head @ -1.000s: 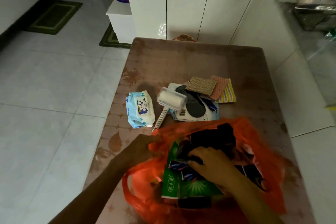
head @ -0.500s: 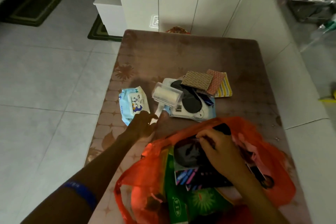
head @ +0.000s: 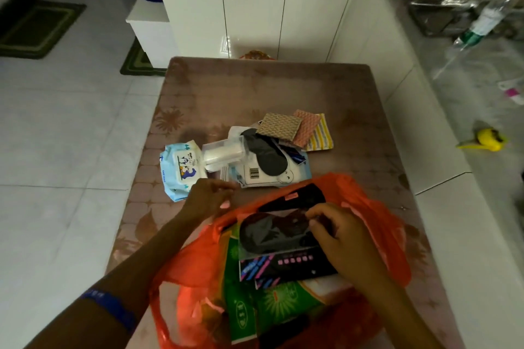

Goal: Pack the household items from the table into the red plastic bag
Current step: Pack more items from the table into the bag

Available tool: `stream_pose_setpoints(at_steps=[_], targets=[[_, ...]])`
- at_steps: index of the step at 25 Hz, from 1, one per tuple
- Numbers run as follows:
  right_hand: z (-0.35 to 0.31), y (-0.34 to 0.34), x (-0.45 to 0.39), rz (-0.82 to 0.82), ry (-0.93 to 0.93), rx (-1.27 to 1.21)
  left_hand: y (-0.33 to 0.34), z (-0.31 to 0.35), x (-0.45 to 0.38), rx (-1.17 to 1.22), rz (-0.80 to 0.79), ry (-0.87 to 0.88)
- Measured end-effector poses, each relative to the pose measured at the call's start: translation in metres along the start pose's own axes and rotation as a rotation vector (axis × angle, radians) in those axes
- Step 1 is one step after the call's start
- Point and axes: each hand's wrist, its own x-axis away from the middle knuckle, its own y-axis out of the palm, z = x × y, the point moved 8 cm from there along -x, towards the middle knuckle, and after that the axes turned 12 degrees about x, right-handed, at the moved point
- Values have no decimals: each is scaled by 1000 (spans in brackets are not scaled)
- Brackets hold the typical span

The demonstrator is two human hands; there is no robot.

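Since half a sec ago our left hand [head: 208, 195] lifted the lint roller [head: 225, 154] off the table [head: 269, 88], fingers curled on its handle, near the left edge. Right hand [head: 337, 238] pinches the black pkg [head: 279, 245] inside the red plastic bag [head: 377, 224], at the near edge. Risk, we'd say: the bag mouth sags w/o support, so the roller snags the rim.
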Motion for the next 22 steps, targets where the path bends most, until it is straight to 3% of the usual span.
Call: stream_pose_setpoints(at_steps=[3, 6, 8, 10, 12, 13, 14, 15, 17, 19, 22], targets=[[-22, -8, 3, -49, 47, -304, -20, 48, 42, 213, 34, 70], [-64, 6, -4, -254, 181, -1015, -14, 108, 108, 141, -181, 313], [-93, 3, -8, -282, 178, -1210, 7, 133, 151, -4, -302, 453], [-108, -6, -11, -271, 201, -1269, 10, 140, 178, -113, -166, 564], [-98, -13, -14, -232, 191, -1194, -24, 114, 188, -334, 255, 530], [-88, -14, -13, -225, 167, -1077, -42, 84, 194, -502, 413, 334], [-76, -15, -12, -219, 129, -914, -55, 45, 199, -540, 456, 67], [-66, -16, -9, -214, 86, -755, -62, 8, 204, -395, 416, -160], [-60, -19, -2, -233, -84, -516, -52, -15, 213, 286, 257, -317], [-69, -10, 10, -368, -277, -278, -58, 2, 210, 773, 278, -237], [-72, 28, 29, -430, -460, 190, -73, 47, 202, 891, 285, -99]])
